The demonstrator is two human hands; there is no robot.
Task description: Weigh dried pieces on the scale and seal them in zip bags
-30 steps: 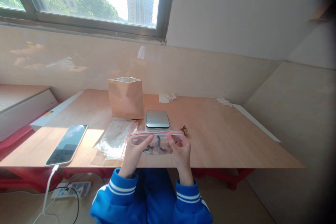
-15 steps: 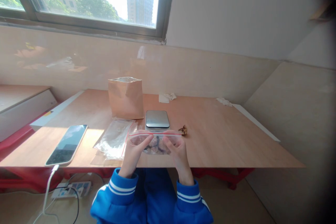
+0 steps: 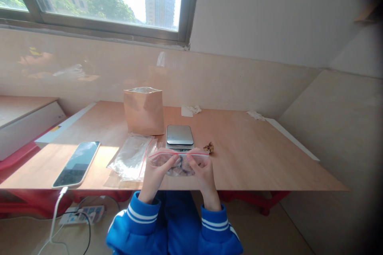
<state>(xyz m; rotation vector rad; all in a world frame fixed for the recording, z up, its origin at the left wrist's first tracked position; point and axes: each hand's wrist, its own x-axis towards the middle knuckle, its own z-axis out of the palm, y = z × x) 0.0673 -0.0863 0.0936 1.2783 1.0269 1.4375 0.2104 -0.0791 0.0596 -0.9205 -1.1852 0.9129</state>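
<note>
A clear zip bag (image 3: 181,170) with a red line along its top edge hangs between my hands at the table's front edge. Brownish, dark-edged lumps lie inside it; I cannot make out their kind. My left hand (image 3: 160,167) pinches the top strip near the middle, thumb in front. On the other side my right hand (image 3: 202,166) grips the same strip, its thumb close to the left thumb. Just beyond the bag is a small digital scale (image 3: 180,135) with a bare metal plate. A dried brown piece (image 3: 208,148) lies right of the scale.
Flat empty zip bags (image 3: 131,157) are stacked left of my hands. Behind them stands an open brown paper pouch (image 3: 144,112). A phone (image 3: 77,164) with a white cable lies at the left. Crumpled tissues (image 3: 196,109) lie along the back of the wooden table (image 3: 254,159).
My left hand has shifted slightly right, so the thumbs are closer together on the bag's strip. The bag's top edge now bows a little.
</note>
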